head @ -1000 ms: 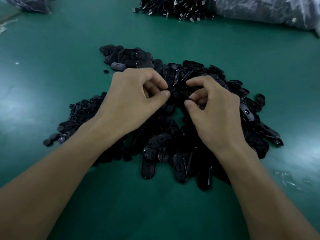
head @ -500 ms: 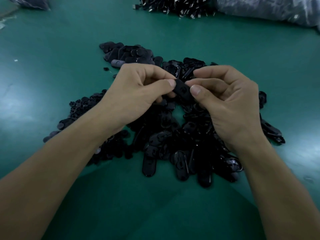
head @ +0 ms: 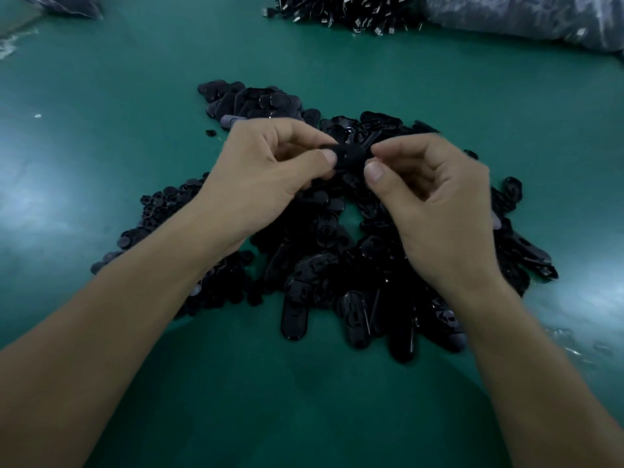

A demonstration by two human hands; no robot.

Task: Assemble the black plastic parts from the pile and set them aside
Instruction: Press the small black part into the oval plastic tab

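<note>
Both hands meet just above centre frame, raised over the pile (head: 337,265) of black plastic that spreads across the middle of the green table (head: 101,96). Between them is one black part (head: 349,157), held clear of the heap, probably so that it can be turned and pressed without snagging on loose pieces below.

The left hand (head: 266,173) pinches the part's left end between thumb and forefinger, with the other fingers curled under. The right hand (head: 435,197) closes narrowly on the right end, thumb tip below and forefinger above. Its remaining fingers are tucked into the palm. Gripping at opposite ends suggests the two halves are being squeezed or slid together, but the joint itself is too dark to make out.

The long oval shells lie at the lower middle of the frame. The small round pieces (head: 158,211) lie at the left edge of the pile. Each kind is thus within reach of one hand. A neater cluster of parts (head: 256,103) sits at the pile's upper left, likely the finished ones set aside.

Along the top edge are another heap (head: 341,11) with pale metal bits and a plastic bag (head: 523,18) at upper right.
</note>
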